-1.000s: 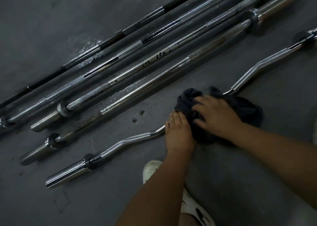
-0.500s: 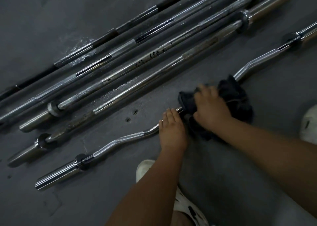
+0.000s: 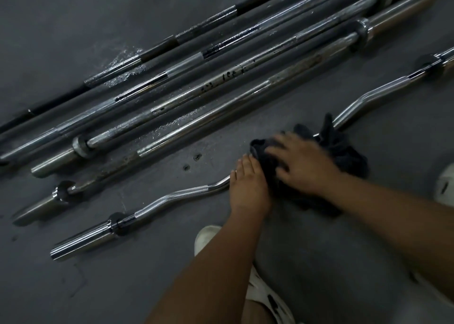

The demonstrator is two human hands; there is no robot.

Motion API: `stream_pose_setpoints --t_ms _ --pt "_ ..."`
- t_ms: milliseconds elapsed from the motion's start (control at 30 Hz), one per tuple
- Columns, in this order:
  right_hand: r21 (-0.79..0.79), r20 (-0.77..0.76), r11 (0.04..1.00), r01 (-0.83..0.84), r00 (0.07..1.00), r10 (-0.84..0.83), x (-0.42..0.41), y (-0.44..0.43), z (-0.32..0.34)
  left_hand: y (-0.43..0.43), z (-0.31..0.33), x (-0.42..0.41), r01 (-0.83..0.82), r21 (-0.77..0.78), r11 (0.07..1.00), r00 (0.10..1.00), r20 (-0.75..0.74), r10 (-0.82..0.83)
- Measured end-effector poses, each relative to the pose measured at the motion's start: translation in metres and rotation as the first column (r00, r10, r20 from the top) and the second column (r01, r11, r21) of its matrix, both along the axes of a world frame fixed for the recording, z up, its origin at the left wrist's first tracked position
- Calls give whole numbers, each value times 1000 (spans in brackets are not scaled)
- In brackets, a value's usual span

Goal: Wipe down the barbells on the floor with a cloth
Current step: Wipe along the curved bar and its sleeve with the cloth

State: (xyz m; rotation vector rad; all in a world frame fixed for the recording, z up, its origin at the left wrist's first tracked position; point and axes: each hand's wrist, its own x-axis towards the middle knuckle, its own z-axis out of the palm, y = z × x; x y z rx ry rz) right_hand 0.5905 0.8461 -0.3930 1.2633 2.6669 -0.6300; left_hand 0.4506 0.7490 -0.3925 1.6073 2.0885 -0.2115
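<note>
A chrome curl bar [image 3: 177, 196] with a wavy shaft lies nearest me on the dark floor, running from lower left to upper right. My left hand [image 3: 248, 186] is wrapped over its middle section. Right beside it, my right hand [image 3: 302, 164] presses a crumpled black cloth [image 3: 341, 149] onto the bar; the bar's middle is hidden under cloth and hands. Beyond it lie several straight barbells [image 3: 221, 78] side by side, some rusty, with wet patches around them.
Grey rubber floor [image 3: 98, 287] all around. A white shoe [image 3: 206, 237] shows under my left forearm and another white shoe [image 3: 444, 183] at the right edge. Two small bolt holes [image 3: 191, 162] sit in the floor between the curl bar and the nearest straight bar.
My right hand with the cloth slid back and forth along the curl bar's middle, ending close against my left hand. The left hand kept its hold on the bar.
</note>
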Motion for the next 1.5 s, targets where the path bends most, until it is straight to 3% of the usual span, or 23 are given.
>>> stream_pose_setpoints --t_ms 100,133,233,267,400,467,533,600,667,833,1233,1500 --pt "76 88 915 397 911 -403 13 7 1 -2 1 2 -10 -19 1000 1000 3 10" --pt "46 87 914 404 910 -406 0 -5 3 -3 0 4 -17 -26 1000 1000 2 17" --pt "-82 -54 987 136 989 -141 -35 -33 5 -4 0 3 -27 -27 999 1000 -1 27" --pt "-81 -81 988 132 987 -139 -30 -23 7 -2 0 1 -12 -34 999 1000 10 12" --pt "0 31 854 520 854 -519 9 3 5 0 5 -2 -21 -64 998 999 46 24" --pt "-19 42 900 436 899 -435 -1 -17 9 0 6 4 -16 -79 997 999 31 19" --pt "-156 -17 948 278 959 -284 -19 -32 13 2 9 4 -14 -111 994 1000 24 16" --pt "-324 -69 917 233 961 -268 -26 -35 18 4 14 -1 -11 -158 987 998 56 20" --pt "-383 -78 906 182 971 -228 -22 -35 24 0 23 -8 -47 -157 986 995 76 60" --pt "-162 -81 971 175 979 -190 -4 -49 54 -15 60 -10 -85 -87 992 994 64 91" --pt "-63 -112 966 251 960 -257 13 -105 154 -69 157 18 -89 25 996 996 7 89" --pt "-47 -166 954 297 939 -301 32 -101 150 -78 160 30 -127 62 990 992 -12 128"
